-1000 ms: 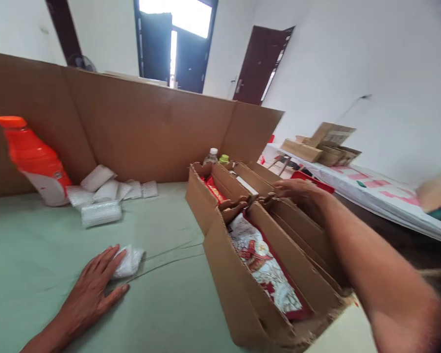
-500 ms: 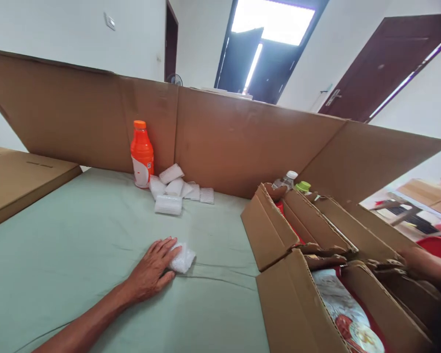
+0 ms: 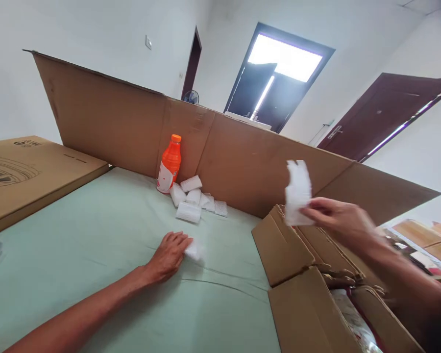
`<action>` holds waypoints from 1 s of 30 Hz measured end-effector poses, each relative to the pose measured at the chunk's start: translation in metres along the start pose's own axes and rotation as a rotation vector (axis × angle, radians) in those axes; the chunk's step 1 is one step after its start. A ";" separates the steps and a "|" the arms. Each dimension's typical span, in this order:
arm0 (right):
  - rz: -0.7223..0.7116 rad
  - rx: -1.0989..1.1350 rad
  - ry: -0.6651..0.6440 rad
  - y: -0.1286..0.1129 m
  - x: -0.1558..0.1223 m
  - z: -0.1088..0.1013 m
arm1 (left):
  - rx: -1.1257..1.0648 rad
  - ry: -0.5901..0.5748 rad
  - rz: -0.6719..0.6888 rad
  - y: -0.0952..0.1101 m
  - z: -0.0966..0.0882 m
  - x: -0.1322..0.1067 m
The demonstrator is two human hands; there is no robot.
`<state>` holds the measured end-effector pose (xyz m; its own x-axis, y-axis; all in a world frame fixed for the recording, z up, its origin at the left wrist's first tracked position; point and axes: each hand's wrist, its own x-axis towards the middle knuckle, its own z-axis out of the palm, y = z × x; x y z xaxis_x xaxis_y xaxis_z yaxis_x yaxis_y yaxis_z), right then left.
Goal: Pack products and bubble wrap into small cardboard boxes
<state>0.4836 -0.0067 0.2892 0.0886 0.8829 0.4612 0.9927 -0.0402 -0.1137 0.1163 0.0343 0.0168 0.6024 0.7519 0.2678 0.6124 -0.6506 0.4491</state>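
Observation:
My left hand rests on the green cloth, its fingers closed over a folded piece of bubble wrap. Up in the air above the cardboard boxes, my right hand pinches a strip of white bubble wrap by its lower right edge. The strip is blurred and hangs upright, with a ragged left side and top. Farther back lies a loose pile of folded bubble wrap pieces, touching or close to the foot of an orange bottle.
Open cardboard boxes stand on the right, one holding a shiny printed packet. A tall cardboard panel runs along the back of the cloth surface. A large flat carton lies at the left.
My right hand has risen from the boxes at the far right and moved left, now carrying a bubble wrap strip. My left hand stays on its piece, fingers more curled. The view has shifted.

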 end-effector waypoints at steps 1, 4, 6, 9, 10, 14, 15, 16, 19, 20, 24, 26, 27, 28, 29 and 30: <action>-0.031 0.013 -0.121 -0.028 0.009 0.019 | 0.017 0.031 -0.044 -0.008 -0.005 -0.003; -0.081 -0.090 -0.261 -0.114 0.038 0.086 | 0.063 0.076 -0.186 -0.032 -0.013 -0.014; -0.084 -0.188 -0.326 -0.158 0.056 0.131 | 0.067 0.067 -0.234 -0.044 -0.011 -0.020; -0.125 -0.243 -0.413 -0.197 0.073 0.189 | 0.050 0.056 -0.236 -0.052 -0.003 -0.024; -0.148 -0.257 -0.430 -0.204 0.076 0.204 | 0.046 0.060 -0.234 -0.054 0.000 -0.023; -0.286 -0.260 -0.445 -0.220 0.071 0.251 | 0.035 0.111 -0.218 -0.055 0.007 -0.020; -0.315 -0.247 -0.462 -0.222 0.068 0.261 | 0.029 0.123 -0.214 -0.055 0.008 -0.020; -0.334 -0.233 -0.487 -0.224 0.065 0.271 | 0.021 0.134 -0.210 -0.056 0.009 -0.020; -0.327 -0.182 -0.560 -0.227 0.058 0.293 | -0.013 0.183 -0.207 -0.058 0.013 -0.021; -0.316 -0.160 -0.565 -0.226 0.056 0.296 | -0.025 0.211 -0.203 -0.059 0.014 -0.021; -0.253 -0.071 -0.467 -0.219 0.040 0.278 | -0.047 0.326 -0.211 -0.068 0.017 -0.021; -0.271 -0.006 -0.451 -0.214 0.021 0.258 | -0.051 0.379 -0.223 -0.071 0.017 -0.021; -0.314 0.064 -0.468 -0.213 0.008 0.249 | -0.055 0.404 -0.218 -0.072 0.017 -0.020; -0.375 0.156 -0.494 -0.212 -0.005 0.242 | -0.059 0.424 -0.202 -0.072 0.017 -0.020; -0.441 0.257 -0.517 -0.212 -0.019 0.237 | -0.065 0.438 -0.175 -0.071 0.017 -0.020; -0.493 0.354 -0.532 -0.214 -0.032 0.234 | -0.070 0.447 -0.142 -0.069 0.016 -0.020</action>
<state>0.2496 0.0832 0.0934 -0.4922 0.8684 0.0604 0.8148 0.4840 -0.3193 0.0700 0.0628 -0.0336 0.2267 0.8149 0.5334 0.6272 -0.5411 0.5602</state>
